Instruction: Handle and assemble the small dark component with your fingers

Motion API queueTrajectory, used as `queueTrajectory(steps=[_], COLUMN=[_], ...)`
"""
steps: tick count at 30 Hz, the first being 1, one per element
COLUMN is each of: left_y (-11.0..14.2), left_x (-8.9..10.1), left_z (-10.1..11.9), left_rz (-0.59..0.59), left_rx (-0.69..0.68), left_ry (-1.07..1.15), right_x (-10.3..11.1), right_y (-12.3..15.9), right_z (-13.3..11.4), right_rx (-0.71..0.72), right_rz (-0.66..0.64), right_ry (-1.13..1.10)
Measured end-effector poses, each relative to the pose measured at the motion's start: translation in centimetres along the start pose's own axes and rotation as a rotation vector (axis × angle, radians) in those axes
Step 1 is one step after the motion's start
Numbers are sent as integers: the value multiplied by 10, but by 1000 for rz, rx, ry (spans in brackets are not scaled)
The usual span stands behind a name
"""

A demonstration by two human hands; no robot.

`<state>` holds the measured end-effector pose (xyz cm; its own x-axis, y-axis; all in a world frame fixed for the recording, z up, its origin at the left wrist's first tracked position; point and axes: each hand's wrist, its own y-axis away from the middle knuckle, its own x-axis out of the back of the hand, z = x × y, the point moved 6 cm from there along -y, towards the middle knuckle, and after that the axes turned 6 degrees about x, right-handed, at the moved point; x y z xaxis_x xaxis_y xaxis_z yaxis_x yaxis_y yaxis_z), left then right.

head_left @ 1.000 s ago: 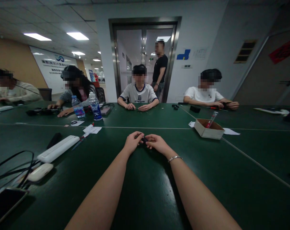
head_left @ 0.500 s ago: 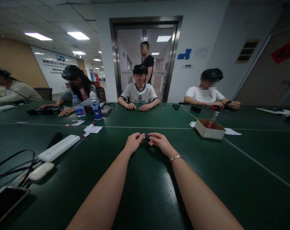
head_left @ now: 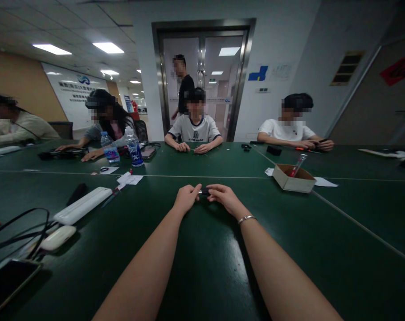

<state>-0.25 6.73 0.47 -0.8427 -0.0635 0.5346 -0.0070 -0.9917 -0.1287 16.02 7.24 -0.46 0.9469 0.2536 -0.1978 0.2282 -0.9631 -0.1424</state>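
Between my two hands is a small black object with a silver end (head_left: 205, 192), held just above the green table (head_left: 205, 249). Its exact kind is too small to make out. My left hand (head_left: 186, 198) pinches the silver end between thumb and fingers. From the other side, my right hand (head_left: 224, 198) has its fingertips closed on the black end. Both hands are nearly touching, and their fingers partly hide the object. A silver bracelet (head_left: 247, 219) circles my right wrist.
At left lie a white power strip (head_left: 83, 206), a white case (head_left: 59, 237), cables and a phone (head_left: 11, 287). Two water bottles (head_left: 133, 149) stand farther back. A cardboard box (head_left: 294, 180) is at right. Several people sit around the table; one person (head_left: 185, 87) stands by the door.
My hands have drawn slightly apart, and the object has turned to lie sideways, showing its silver end. The standing person has walked leftward behind the seated one.
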Motion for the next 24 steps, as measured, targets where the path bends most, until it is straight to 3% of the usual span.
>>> queueTrajectory(steps=[24], left_y=[-2], left_x=[0], left_z=[-2], left_rz=[2], left_rx=[39], left_ry=[-10], right_x=[-2], right_y=[1], right_z=[-1], right_rx=[-1], right_rz=[-28], right_ry=[-17])
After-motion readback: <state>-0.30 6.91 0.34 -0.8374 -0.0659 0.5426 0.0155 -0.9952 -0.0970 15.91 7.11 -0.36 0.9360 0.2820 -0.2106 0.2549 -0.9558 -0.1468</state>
